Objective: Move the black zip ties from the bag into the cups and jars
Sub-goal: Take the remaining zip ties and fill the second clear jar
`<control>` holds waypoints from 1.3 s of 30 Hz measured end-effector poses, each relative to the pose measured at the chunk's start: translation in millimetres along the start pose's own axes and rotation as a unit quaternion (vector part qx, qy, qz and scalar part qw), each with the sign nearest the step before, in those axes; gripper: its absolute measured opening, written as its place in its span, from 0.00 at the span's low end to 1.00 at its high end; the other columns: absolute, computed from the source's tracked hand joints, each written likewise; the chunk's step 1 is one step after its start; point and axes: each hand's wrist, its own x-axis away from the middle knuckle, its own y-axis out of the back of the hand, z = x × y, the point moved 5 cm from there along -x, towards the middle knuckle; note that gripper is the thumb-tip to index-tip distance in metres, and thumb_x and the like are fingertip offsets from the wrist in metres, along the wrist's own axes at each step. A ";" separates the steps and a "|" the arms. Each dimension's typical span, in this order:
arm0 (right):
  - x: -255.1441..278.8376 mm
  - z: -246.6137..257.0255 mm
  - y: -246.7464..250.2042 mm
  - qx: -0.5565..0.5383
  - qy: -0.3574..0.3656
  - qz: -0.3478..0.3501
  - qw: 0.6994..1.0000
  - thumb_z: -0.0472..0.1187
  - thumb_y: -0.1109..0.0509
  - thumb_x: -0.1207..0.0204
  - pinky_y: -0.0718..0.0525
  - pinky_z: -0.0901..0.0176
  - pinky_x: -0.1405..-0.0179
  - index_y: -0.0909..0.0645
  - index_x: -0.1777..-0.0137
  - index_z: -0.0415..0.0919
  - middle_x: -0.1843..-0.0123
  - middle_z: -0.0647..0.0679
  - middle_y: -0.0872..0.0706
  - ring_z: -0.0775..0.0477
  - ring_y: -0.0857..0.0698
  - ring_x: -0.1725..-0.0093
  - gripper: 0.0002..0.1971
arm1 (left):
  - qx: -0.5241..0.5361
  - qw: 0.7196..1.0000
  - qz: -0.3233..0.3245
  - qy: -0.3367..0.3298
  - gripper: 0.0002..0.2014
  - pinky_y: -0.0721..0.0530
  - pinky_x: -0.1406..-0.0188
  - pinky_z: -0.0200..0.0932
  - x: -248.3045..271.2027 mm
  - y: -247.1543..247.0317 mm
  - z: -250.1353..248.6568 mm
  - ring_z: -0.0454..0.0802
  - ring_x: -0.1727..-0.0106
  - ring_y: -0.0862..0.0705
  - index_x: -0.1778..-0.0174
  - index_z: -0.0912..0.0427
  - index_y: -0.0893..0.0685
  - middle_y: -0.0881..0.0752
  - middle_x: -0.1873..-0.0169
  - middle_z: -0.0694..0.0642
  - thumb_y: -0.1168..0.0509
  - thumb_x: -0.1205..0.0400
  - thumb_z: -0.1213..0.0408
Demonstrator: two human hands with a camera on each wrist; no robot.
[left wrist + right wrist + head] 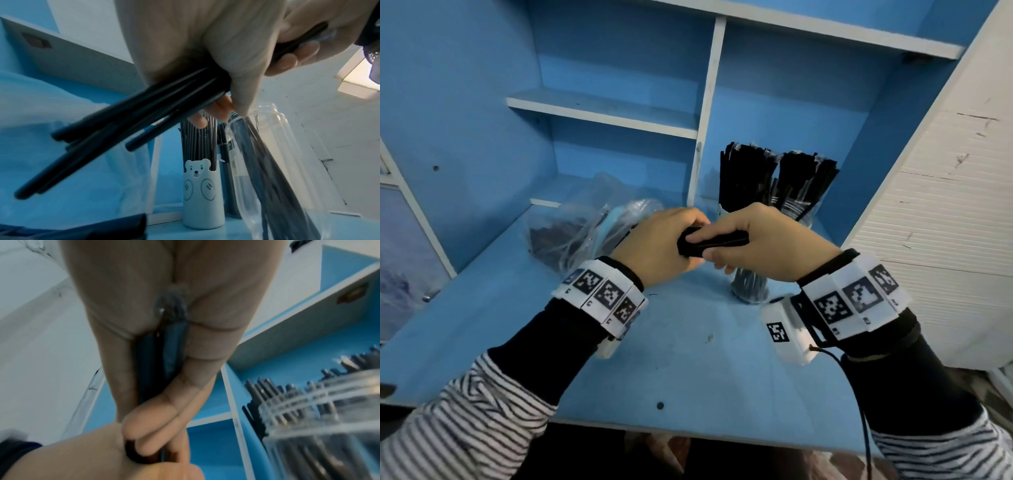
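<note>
Bundle of black zip ties (709,241) held in both hands at frame centre, above the blue desk (688,359).

The left hand (657,245) wraps its fingers round one end of the bundle; in the left wrist view the loose tips fan out toward the lower left. The right hand (760,243) curls over the other end, thumb and fingers clamped on it. Just below the right hand stands a clear jar (750,286) with ties inside. Behind it, upper right of centre, more ties stand upright in a bear-faced white cup (202,194) and a neighbouring holder (804,185); that holder's type cannot be told. Left of the hands lies the clear plastic bag (582,222), crumpled, dark ties visible inside. White shelves (602,111) on the blue back panel fill the top.
</note>
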 end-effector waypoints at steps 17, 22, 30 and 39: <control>-2.5 15.7 21.2 0.020 0.184 -0.351 0.918 0.36 0.32 0.19 0.26 0.63 0.28 0.18 0.33 0.37 0.32 0.46 0.17 0.53 0.21 0.31 0.15 | 0.366 0.918 -0.014 0.151 0.13 0.14 0.49 0.45 0.5 -38.1 -20.1 0.48 0.64 0.12 0.64 0.67 0.18 0.13 0.69 0.57 0.31 0.20 0.60; -17.4 -2.6 -7.0 0.018 0.140 -0.270 0.953 0.42 0.38 0.16 0.24 0.56 0.29 0.16 0.36 0.37 0.36 0.47 0.15 0.52 0.20 0.33 0.15 | 0.291 0.941 0.036 0.168 0.07 0.19 0.59 0.33 8.5 -46.8 -6.8 0.38 0.61 0.14 0.57 0.64 0.13 0.11 0.65 0.52 0.29 0.22 0.62; -18.9 4.8 -9.0 0.031 0.139 -0.230 0.963 0.46 0.35 0.17 0.26 0.57 0.28 0.21 0.30 0.39 0.32 0.46 0.19 0.51 0.22 0.31 0.18 | 0.262 0.945 0.092 0.174 0.11 0.25 0.62 0.23 13.0 -51.1 -2.5 0.28 0.62 0.16 0.54 0.62 0.12 0.11 0.64 0.45 0.29 0.21 0.57; 4.2 -3.7 18.9 -0.070 0.039 -0.212 0.974 0.65 0.22 0.41 0.31 0.69 0.30 0.43 0.17 0.48 0.25 0.52 0.31 0.56 0.33 0.24 0.54 | 0.323 0.930 0.160 0.071 0.21 0.13 0.45 0.60 16.2 -28.2 -32.4 0.49 0.67 0.15 0.61 0.64 0.22 0.20 0.71 0.51 0.34 0.20 0.46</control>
